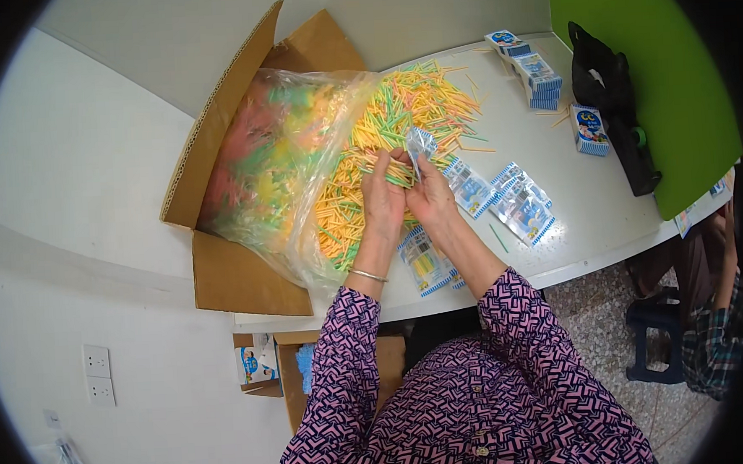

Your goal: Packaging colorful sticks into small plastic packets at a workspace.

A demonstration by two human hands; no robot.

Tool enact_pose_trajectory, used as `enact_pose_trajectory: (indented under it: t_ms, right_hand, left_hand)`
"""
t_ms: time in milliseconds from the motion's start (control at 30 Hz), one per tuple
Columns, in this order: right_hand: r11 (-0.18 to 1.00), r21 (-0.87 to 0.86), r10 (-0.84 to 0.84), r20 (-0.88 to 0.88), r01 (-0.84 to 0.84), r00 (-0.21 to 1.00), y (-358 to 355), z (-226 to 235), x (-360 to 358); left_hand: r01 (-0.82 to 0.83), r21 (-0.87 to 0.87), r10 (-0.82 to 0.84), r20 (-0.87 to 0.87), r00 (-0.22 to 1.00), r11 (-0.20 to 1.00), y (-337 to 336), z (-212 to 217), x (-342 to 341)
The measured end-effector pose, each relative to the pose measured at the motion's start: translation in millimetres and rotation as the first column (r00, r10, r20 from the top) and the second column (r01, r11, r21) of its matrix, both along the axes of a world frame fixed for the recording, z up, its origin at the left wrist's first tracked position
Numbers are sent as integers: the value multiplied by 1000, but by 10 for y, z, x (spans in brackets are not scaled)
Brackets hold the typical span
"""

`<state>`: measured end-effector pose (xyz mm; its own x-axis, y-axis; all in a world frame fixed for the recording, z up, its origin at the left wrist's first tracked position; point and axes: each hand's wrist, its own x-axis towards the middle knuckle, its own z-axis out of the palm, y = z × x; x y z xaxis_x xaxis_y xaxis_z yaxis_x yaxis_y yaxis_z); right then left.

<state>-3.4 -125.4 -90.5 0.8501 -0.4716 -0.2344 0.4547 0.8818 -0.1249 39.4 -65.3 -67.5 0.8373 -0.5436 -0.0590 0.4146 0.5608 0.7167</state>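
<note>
Thin yellow, green and orange plastic sticks [399,113] spill from a crinkly clear plastic bag [276,170] onto the white tabletop [588,195]. The left hand [382,199] pinches some sticks. The right hand [430,197] grips a small shiny clear packet [420,144].

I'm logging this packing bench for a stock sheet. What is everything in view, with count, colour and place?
thin sticks: too many to count, yellow, green and orange, heaped on the table and spilling from the bag
plastic bag: one, clear, lying in the box
cardboard box: one, brown, on its side at the table's left end
flat packets: several, clear with blue-and-white edges, on the table right of the hands
small cartons: a stack plus one apart, blue and white, far right of the table
black device: one, by the green panel
table: one, white
left hand: in the sticks, holding a few
right hand: holding a small clear packet
</note>
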Motion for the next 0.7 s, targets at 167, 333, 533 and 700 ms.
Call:
enact_pose_trajectory:
  t_ms: [167, 333, 533, 700]
  right_hand:
    - [998, 32, -60, -46, 61, 997, 23, -38, 47]
    - [999, -34, -38, -17, 38, 999, 15, -26, 25]
    - [939, -343, -57, -69, 30, 996, -135, 144, -158]
    - [744, -654, 12, -191, -136, 982, -393, 209, -442]
  left_hand:
    - [-111, 86, 90, 213, 973, 990, -40, -35, -132]
    - [-110, 59, 102, 125, 987, 992, -53, -47, -122]
    - [-23, 135, 2, 152, 988, 991, 82, 10, 217]
    - [-174, 174, 142, 184, 973, 969, 245, 120, 478]
